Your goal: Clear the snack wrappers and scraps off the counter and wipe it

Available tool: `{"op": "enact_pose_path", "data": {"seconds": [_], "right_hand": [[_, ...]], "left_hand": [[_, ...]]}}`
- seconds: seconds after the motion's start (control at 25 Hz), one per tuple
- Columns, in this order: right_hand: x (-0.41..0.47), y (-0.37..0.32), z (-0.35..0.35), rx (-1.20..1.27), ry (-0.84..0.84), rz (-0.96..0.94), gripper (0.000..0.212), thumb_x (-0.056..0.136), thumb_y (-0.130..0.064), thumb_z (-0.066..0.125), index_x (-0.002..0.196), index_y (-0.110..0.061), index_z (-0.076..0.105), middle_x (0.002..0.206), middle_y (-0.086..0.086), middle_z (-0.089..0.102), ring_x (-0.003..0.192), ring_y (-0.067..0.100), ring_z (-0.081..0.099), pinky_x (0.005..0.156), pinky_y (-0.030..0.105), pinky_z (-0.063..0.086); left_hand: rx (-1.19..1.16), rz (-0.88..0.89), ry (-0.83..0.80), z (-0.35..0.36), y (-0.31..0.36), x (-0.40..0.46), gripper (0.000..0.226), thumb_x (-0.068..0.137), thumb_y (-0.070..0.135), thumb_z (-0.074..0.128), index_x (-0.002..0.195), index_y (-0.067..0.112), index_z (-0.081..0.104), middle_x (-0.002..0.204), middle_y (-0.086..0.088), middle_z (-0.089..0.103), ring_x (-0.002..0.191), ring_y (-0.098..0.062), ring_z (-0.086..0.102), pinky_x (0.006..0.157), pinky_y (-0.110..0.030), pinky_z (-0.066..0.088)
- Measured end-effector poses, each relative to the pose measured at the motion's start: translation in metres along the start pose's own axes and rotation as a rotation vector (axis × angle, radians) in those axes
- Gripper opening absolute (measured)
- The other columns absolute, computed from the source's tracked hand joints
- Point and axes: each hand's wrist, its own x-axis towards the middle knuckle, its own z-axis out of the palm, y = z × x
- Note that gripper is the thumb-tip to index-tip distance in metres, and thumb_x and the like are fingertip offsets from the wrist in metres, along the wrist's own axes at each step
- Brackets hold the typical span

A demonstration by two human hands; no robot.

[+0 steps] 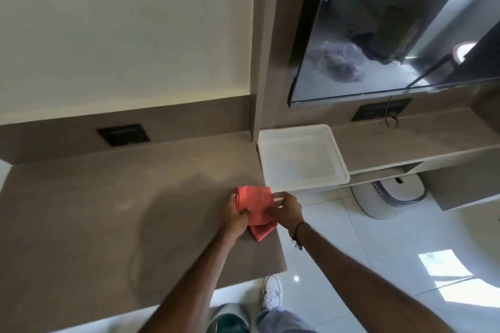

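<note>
A coral-red cloth (257, 207) lies bunched at the right end of the brown counter (121, 197). My left hand (234, 217) grips its left side, thumb over the fabric. My right hand (285, 209) pinches its right edge with the fingertips. Both hands hold the cloth just above or on the counter surface; I cannot tell which. No wrappers or scraps show on the counter.
A white plastic tray (342, 167) sits just beyond the cloth, on the lower shelf at the counter's right end. A white round bin (389, 197) stands on the tiled floor beneath. A wall-mounted TV (378, 21) hangs above. Black socket panels (123, 134) sit in the backsplash.
</note>
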Motion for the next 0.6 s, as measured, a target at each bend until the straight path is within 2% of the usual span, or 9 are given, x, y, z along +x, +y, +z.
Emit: {"op": "enact_pose_path", "data": {"seconds": [0.08, 0.2, 0.32, 0.4, 0.44, 0.52, 0.56, 0.6], "right_hand": [[0.037, -0.012, -0.027, 0.042, 0.062, -0.018, 0.027, 0.084, -0.014, 0.071, 0.111, -0.015, 0.071, 0.086, 0.005, 0.070, 0.087, 0.028, 0.071, 0.084, 0.041, 0.062], [0.083, -0.028, -0.055, 0.079, 0.132, -0.054, 0.030, 0.083, -0.014, 0.072, 0.113, -0.014, 0.071, 0.089, 0.005, 0.071, 0.086, 0.026, 0.070, 0.081, 0.041, 0.063], [0.121, -0.039, -0.075, 0.086, 0.149, -0.040, 0.035, 0.081, -0.008, 0.071, 0.115, -0.013, 0.070, 0.098, 0.010, 0.076, 0.094, 0.029, 0.073, 0.085, 0.042, 0.062], [0.136, -0.042, -0.083, 0.100, 0.113, -0.013, 0.042, 0.081, -0.006, 0.070, 0.122, -0.013, 0.067, 0.108, 0.011, 0.077, 0.097, 0.028, 0.072, 0.086, 0.034, 0.061], [0.144, -0.041, -0.086, 0.097, 0.115, -0.017, 0.045, 0.081, -0.006, 0.070, 0.126, -0.012, 0.066, 0.110, 0.011, 0.077, 0.094, 0.024, 0.071, 0.080, 0.024, 0.059], [0.146, -0.044, -0.092, 0.079, 0.137, -0.064, 0.043, 0.083, -0.006, 0.070, 0.126, -0.011, 0.066, 0.108, 0.009, 0.077, 0.081, 0.016, 0.068, 0.059, 0.003, 0.049], [0.143, -0.048, -0.095, 0.077, 0.136, -0.069, 0.039, 0.084, -0.005, 0.069, 0.123, -0.010, 0.068, 0.104, 0.009, 0.078, 0.077, 0.014, 0.067, 0.055, 0.003, 0.049], [0.138, -0.053, -0.095, 0.138, 0.123, -0.091, 0.033, 0.085, -0.002, 0.066, 0.118, -0.009, 0.070, 0.100, 0.010, 0.078, 0.077, 0.018, 0.069, 0.061, 0.010, 0.056]], "left_hand": [[-0.006, 0.023, -0.060, 0.024, 0.033, 0.027, 0.051, 0.085, -0.011, 0.053, 0.131, 0.010, 0.060, 0.113, -0.005, 0.068, 0.101, -0.020, 0.063, 0.086, -0.030, 0.048], [0.011, 0.063, -0.110, 0.051, 0.081, 0.066, 0.054, 0.087, -0.013, 0.049, 0.133, 0.012, 0.057, 0.109, -0.001, 0.063, 0.104, -0.022, 0.061, 0.084, -0.030, 0.050], [0.098, 0.061, -0.180, 0.067, 0.112, 0.099, 0.054, 0.090, -0.013, 0.046, 0.138, 0.014, 0.053, 0.108, -0.002, 0.060, 0.107, -0.024, 0.060, 0.080, -0.029, 0.049], [0.191, 0.055, -0.196, 0.070, 0.117, 0.111, 0.055, 0.091, -0.011, 0.047, 0.141, 0.013, 0.051, 0.116, -0.008, 0.064, 0.108, -0.027, 0.063, 0.081, -0.032, 0.051], [0.215, 0.083, -0.169, 0.070, 0.117, 0.116, 0.054, 0.090, -0.011, 0.048, 0.140, 0.011, 0.053, 0.120, -0.013, 0.067, 0.110, -0.031, 0.065, 0.084, -0.036, 0.054], [0.266, 0.179, -0.078, 0.059, 0.108, 0.115, 0.045, 0.091, -0.007, 0.052, 0.134, 0.006, 0.059, 0.128, -0.018, 0.069, 0.118, -0.035, 0.066, 0.101, -0.044, 0.057], [0.297, 0.218, -0.013, 0.050, 0.106, 0.115, 0.042, 0.094, -0.003, 0.055, 0.135, 0.005, 0.060, 0.132, -0.017, 0.068, 0.123, -0.033, 0.065, 0.107, -0.044, 0.055], [0.341, 0.246, 0.048, 0.043, 0.102, 0.115, 0.043, 0.096, 0.001, 0.057, 0.138, 0.007, 0.059, 0.138, -0.015, 0.066, 0.128, -0.031, 0.062, 0.111, -0.043, 0.052]]}}
